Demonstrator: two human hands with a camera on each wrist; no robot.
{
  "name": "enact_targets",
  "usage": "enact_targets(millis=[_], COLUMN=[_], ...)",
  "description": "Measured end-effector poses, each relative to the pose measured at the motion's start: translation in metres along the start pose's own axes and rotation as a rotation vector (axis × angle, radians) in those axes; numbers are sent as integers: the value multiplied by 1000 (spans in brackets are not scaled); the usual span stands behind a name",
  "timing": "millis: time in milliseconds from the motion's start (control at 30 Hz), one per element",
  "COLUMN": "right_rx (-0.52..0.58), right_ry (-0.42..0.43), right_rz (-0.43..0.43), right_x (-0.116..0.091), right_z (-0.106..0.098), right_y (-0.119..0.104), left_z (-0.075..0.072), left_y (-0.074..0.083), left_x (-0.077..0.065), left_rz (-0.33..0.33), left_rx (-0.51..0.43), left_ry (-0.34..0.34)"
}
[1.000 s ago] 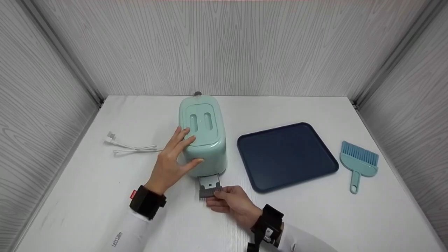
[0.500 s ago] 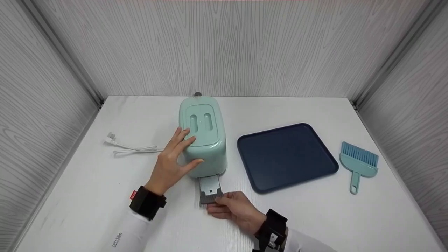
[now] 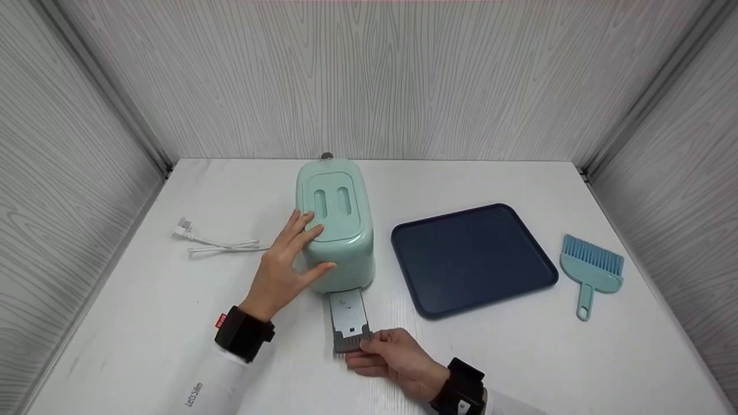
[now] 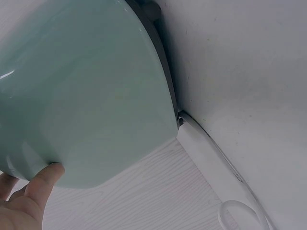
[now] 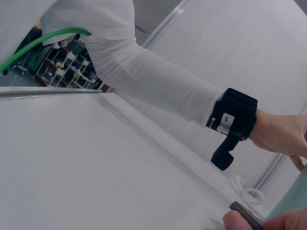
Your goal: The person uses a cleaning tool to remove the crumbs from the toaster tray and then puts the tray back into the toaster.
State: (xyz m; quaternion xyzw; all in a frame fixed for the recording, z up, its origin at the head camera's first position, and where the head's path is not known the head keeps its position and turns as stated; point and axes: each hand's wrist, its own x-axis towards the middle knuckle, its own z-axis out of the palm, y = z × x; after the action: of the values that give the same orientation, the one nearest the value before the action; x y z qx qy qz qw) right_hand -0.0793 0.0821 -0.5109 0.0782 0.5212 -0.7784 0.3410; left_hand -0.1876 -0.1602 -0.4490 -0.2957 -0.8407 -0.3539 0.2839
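Note:
A mint-green toaster [image 3: 346, 259] with two slots in its top stands left of centre in the head view. My left hand [image 3: 279, 268] rests on its near end, fingers spread over the top edge and thumb against the end wall. In the left wrist view a fingertip [image 4: 53, 171] touches the toaster's glossy side [image 4: 96, 96]. From the toaster's base a silver crumb tray [image 3: 348, 311] with a dark grey handle sticks out toward me. My right hand [image 3: 403, 363] pinches that handle at its right corner. The right wrist view shows only part of the handle [image 5: 245, 215] between fingertips.
A navy tray [image 3: 475, 262] lies right of the toaster. Farther right is a small blue brush [image 3: 591, 265]. A bundled white cord with a plug [image 3: 225, 246] lies to the left. Grey wood-patterned panels [image 3: 369, 80] wall the white table at the back and sides.
My right hand has moved toward me, and the crumb tray has slid farther out of the toaster with it. The left hand has kept its place on the toaster.

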Motion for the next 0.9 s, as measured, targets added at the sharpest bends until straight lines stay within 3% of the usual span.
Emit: enact_targets(millis=[500, 900], right_rx=[-11, -21], right_ry=[-67, -178], right_rz=[11, 9], right_x=[-27, -43], right_z=[-11, -24], right_y=[9, 16], left_z=[1, 0], left_y=[-1, 0], left_x=[0, 0], left_rz=[4, -2], left_rx=[-10, -22], left_ry=[0, 1])
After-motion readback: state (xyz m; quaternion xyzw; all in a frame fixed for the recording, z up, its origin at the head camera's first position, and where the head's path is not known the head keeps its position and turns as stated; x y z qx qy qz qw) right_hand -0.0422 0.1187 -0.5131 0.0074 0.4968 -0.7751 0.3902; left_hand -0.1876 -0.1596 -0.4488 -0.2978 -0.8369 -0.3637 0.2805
